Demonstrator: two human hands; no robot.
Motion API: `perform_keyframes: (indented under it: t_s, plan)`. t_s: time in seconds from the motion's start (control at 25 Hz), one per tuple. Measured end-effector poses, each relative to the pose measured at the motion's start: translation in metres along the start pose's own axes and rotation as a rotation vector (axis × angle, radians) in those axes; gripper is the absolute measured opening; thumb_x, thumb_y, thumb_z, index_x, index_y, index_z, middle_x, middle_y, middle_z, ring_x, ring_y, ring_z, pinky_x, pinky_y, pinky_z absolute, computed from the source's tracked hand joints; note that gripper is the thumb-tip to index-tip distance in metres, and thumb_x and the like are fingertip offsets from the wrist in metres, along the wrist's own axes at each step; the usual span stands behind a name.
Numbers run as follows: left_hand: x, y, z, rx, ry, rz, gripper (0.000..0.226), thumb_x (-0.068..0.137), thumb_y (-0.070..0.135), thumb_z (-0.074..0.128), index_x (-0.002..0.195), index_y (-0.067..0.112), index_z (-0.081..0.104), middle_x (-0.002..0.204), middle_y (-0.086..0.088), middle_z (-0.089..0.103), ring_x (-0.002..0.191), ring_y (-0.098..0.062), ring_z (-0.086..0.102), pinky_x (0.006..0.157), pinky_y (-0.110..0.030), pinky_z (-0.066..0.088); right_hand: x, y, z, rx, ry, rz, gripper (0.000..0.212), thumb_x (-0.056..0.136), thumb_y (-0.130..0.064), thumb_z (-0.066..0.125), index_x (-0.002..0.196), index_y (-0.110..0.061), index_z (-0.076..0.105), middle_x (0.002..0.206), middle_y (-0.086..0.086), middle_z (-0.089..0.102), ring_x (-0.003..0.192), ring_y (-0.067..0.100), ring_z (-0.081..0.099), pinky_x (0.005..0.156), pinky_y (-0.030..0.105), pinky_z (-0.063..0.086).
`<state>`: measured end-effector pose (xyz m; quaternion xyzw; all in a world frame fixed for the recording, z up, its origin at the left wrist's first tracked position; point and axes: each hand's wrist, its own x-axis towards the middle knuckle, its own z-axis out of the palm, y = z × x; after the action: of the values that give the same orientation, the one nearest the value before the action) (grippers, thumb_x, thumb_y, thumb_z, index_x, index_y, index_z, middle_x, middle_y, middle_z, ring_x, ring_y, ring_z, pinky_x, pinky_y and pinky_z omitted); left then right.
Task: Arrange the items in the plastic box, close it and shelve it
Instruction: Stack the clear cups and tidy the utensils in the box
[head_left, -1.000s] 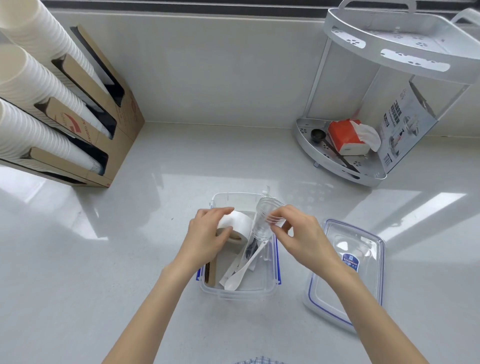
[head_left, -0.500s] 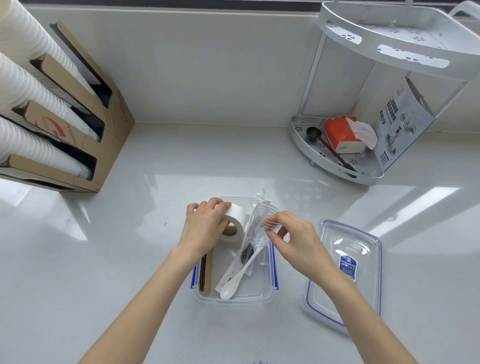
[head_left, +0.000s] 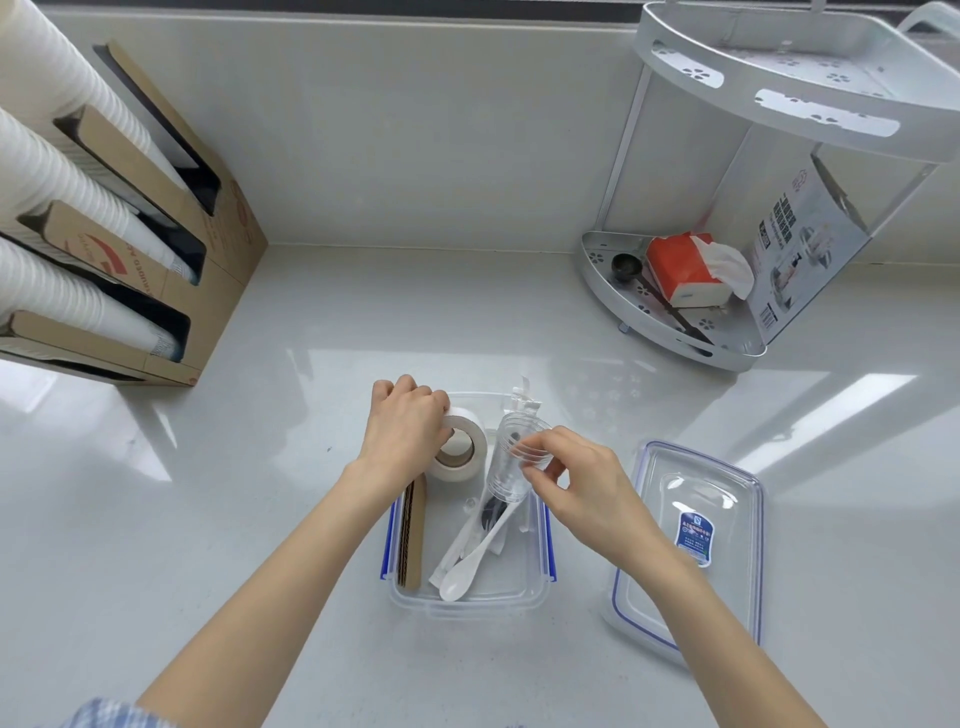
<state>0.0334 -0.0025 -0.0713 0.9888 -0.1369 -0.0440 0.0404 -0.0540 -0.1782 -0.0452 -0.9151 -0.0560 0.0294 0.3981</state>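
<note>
A clear plastic box (head_left: 467, 603) with blue clips stands open on the white counter. My left hand (head_left: 405, 431) grips a white tape roll (head_left: 462, 452) at the box's far left corner. My right hand (head_left: 576, 483) pinches the rim of a stack of clear plastic cups (head_left: 511, 462) tilted over the box's right side. Inside lie a white spoon (head_left: 467, 566), a wrapped utensil, a dark spoon and brown cardboard sleeves (head_left: 410, 535) along the left wall. The clear lid (head_left: 691, 540) with a blue seal lies upside down to the right of the box.
A cardboard dispenser (head_left: 156, 249) with stacks of white paper cups stands at the back left. A white two-tier corner shelf (head_left: 691, 322) at the back right holds an orange tissue pack, a black scoop and a printed box.
My left hand has pushed the tape roll down toward the box's far left corner. My right hand has lowered the clear cups a little into the box.
</note>
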Motion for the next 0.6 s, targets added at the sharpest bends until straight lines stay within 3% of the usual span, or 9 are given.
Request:
perform_keyframes:
  t_s: [0.16, 0.4, 0.6]
  plan:
    - [0.001, -0.005, 0.002, -0.008, -0.001, -0.035, 0.029, 0.088, 0.03, 0.046, 0.109, 0.014, 0.058, 0.107, -0.005, 0.069, 0.112, -0.026, 0.044, 0.088, -0.033, 0.015, 0.0, -0.002, 0.0, 0.001, -0.004, -0.002, 0.017, 0.086, -0.013, 0.055, 0.1, -0.018, 0.064, 0.089, -0.012, 0.057, 0.07, 0.014, 0.057, 0.076, 0.034, 0.051]
    - [-0.003, -0.006, 0.01, 0.001, 0.061, -0.038, 0.031, 0.091, 0.022, 0.042, 0.117, 0.016, 0.057, 0.115, -0.004, 0.065, 0.114, -0.027, 0.044, 0.086, -0.032, 0.013, -0.002, -0.003, 0.002, -0.011, -0.02, -0.006, 0.019, 0.087, -0.015, 0.054, 0.103, -0.018, 0.063, 0.09, -0.013, 0.056, 0.071, 0.014, 0.057, 0.077, 0.035, 0.051]
    - [-0.024, 0.007, -0.001, -0.146, 0.149, -0.051, 0.031, 0.09, 0.017, 0.042, 0.119, 0.016, 0.054, 0.12, -0.005, 0.06, 0.114, -0.027, 0.045, 0.094, -0.034, 0.024, -0.004, -0.001, 0.002, -0.013, -0.011, -0.002, 0.018, 0.087, -0.015, 0.055, 0.102, -0.019, 0.064, 0.09, -0.013, 0.056, 0.07, 0.013, 0.057, 0.077, 0.035, 0.051]
